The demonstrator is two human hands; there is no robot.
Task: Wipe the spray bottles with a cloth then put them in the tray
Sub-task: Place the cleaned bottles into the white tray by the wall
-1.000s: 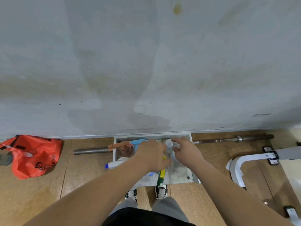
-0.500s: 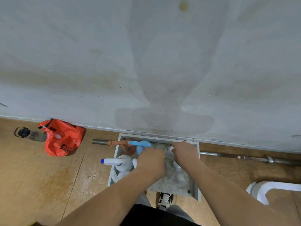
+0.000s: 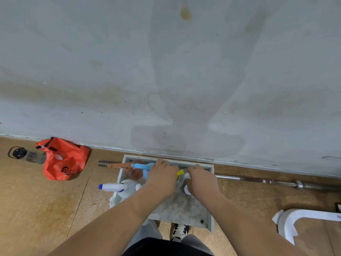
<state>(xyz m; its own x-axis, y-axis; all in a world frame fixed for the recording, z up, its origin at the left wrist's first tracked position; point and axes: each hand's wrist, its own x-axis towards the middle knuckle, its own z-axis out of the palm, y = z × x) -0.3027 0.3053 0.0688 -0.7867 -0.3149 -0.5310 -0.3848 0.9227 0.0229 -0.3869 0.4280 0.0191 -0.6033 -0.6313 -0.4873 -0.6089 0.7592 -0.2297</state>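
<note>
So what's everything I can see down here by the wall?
tray: one, grey, on the floor against the wall
white spray bottle: one, blue-tipped nozzle, tray's left edge
brown spray bottle: one, tray's far left corner
blue spray head: one, light blue, beside the brown one
yellow spray head: one, between the hands
bag: one, red, floor left
drink bottle: one, dark lid, left of bag
metal bar: one, grey, along the wall
white frame: one, floor right
shoe: one, black-white, below tray
left hand: over bottles
right hand: in tray
</note>
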